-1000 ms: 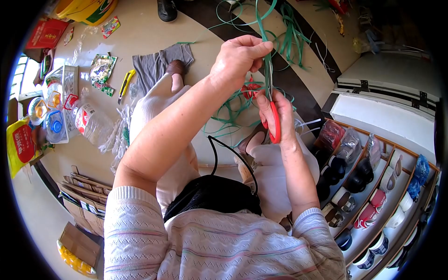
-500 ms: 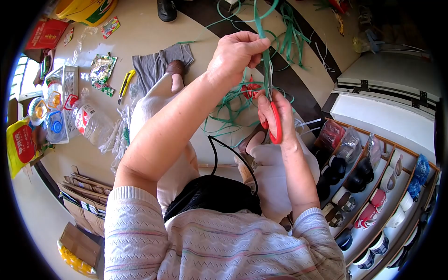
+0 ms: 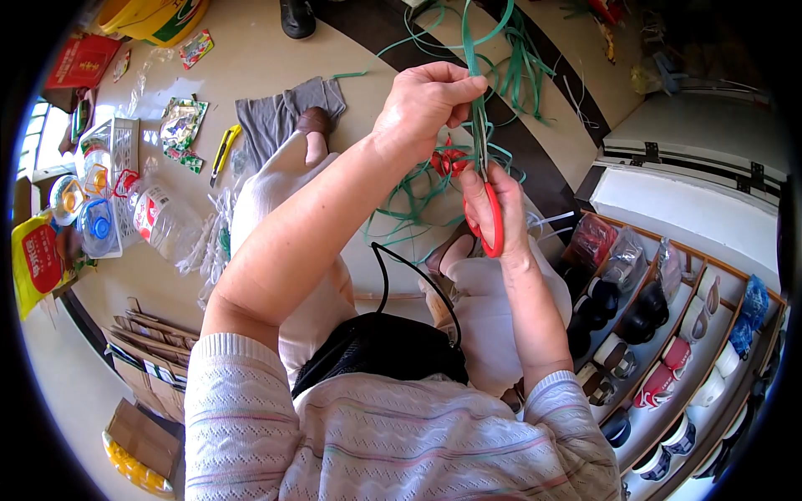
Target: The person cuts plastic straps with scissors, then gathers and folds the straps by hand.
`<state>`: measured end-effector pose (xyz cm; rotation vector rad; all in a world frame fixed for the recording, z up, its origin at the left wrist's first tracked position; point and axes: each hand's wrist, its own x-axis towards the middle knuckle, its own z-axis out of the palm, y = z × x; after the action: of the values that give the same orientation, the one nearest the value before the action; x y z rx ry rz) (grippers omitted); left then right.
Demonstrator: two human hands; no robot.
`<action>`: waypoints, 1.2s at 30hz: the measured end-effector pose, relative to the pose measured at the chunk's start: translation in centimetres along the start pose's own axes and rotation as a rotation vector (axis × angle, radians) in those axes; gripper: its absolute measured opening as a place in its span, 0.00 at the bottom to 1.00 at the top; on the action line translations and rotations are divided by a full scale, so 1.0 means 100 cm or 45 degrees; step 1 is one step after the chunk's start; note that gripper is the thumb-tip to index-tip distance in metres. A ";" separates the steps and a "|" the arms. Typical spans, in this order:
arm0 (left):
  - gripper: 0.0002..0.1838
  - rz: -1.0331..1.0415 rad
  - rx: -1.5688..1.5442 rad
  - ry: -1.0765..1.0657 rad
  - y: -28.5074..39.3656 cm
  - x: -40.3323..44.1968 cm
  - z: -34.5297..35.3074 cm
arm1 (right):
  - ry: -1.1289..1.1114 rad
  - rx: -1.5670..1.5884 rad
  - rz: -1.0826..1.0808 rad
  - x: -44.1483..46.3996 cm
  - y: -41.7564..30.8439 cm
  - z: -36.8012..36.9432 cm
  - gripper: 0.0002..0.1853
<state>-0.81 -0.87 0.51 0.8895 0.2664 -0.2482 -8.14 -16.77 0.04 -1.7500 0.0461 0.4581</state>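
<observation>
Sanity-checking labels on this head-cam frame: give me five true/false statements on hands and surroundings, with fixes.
1. The right hand holds red-handled scissors. True.
2. The left hand is empty. False: its fingers pinch green strapping.
3. A yellow utility knife lies near a gray cloth. True.
4. The shoe rack is at the left of the view. False: it is at the right.
5. Red shoes sit in the shoe rack. True.
</observation>
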 end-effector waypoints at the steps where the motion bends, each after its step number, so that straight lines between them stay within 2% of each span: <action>1: 0.08 -0.004 -0.008 -0.004 0.001 0.000 0.000 | 0.001 0.005 0.008 0.000 0.001 -0.001 0.17; 7: 0.08 0.087 0.074 0.095 0.016 0.010 -0.008 | -0.036 -0.093 -0.070 -0.002 0.009 0.002 0.13; 11: 0.08 0.069 0.102 0.039 0.010 0.009 -0.007 | -0.050 -0.058 -0.173 0.002 0.011 0.001 0.14; 23: 0.08 0.042 0.073 -0.001 0.003 0.005 -0.003 | 0.030 -0.029 0.012 0.000 0.005 -0.001 0.17; 29: 0.08 -0.015 0.042 0.007 0.001 -0.001 0.000 | 0.049 0.089 -0.036 0.005 0.005 0.002 0.16; 36: 0.07 -0.026 0.044 0.033 0.007 0.004 -0.004 | 0.046 -0.071 -0.018 0.000 0.003 -0.001 0.16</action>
<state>-0.24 -0.20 0.61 0.9251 0.2965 -0.2609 -8.14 -16.90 -0.20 -1.8126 0.0464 0.4210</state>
